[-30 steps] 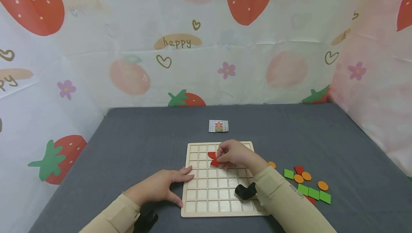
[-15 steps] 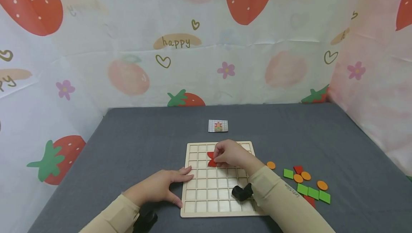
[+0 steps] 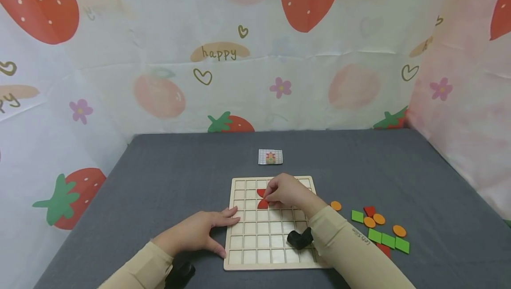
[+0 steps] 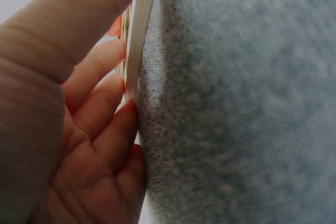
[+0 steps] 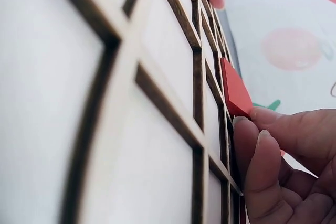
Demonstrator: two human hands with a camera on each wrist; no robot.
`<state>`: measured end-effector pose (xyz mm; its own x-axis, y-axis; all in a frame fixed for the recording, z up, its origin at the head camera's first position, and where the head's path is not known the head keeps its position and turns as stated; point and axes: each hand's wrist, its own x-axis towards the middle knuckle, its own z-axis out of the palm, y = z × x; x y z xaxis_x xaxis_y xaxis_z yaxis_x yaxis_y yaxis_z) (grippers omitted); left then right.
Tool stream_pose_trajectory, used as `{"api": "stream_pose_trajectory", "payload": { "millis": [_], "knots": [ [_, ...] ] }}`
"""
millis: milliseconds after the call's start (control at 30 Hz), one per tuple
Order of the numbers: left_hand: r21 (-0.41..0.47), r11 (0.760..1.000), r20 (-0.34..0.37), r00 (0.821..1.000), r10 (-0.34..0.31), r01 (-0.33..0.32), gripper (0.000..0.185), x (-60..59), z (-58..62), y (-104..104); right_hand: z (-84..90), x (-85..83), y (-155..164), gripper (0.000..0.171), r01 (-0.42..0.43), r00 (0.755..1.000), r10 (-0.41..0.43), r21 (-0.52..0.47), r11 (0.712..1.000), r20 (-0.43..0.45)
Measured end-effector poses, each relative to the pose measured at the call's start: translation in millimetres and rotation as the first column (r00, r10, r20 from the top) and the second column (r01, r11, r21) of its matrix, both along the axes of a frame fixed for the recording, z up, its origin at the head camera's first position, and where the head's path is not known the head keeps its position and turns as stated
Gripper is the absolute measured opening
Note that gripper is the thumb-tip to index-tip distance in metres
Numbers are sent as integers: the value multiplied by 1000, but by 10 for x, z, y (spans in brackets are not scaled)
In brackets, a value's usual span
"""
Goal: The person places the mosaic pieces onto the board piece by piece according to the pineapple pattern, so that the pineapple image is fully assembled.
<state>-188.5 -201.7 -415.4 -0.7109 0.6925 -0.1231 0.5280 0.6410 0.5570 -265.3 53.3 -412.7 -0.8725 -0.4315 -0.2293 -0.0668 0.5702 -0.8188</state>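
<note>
Placement step in hand — a red piece (image 3: 262,203) was pinched by the right hand (image 3: 285,191) in the wooden grid board's (image 3: 255,240) upper cells; the board was steadied by the flat left hand (image 3: 201,231). Next move judged — piece seated flush, then released.

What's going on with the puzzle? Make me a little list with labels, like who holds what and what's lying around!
Board: wooden grid board lying flat on the grey table
Left hand: rests flat against the board's left edge
Right hand: fingertips pinch a red piece on the board's upper rows
Loose pieces: green squares, orange circles, a red piece, right of the board
Picture card: behind the board
</note>
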Motion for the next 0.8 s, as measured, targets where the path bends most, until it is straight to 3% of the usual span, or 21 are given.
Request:
{"api": "stream_pose_trajectory", "payload": {
  "millis": [500,800],
  "knots": [
    [-3,1000,6,1000,-3,3,84,6,14,7,26,15,14,6,6,1000,-6,14,1000,6],
    [-13,1000,0,1000,2,-2,84,-15,-23,0,29,0,21,14,-65,996,70,86,994,-52]
  ]
}}
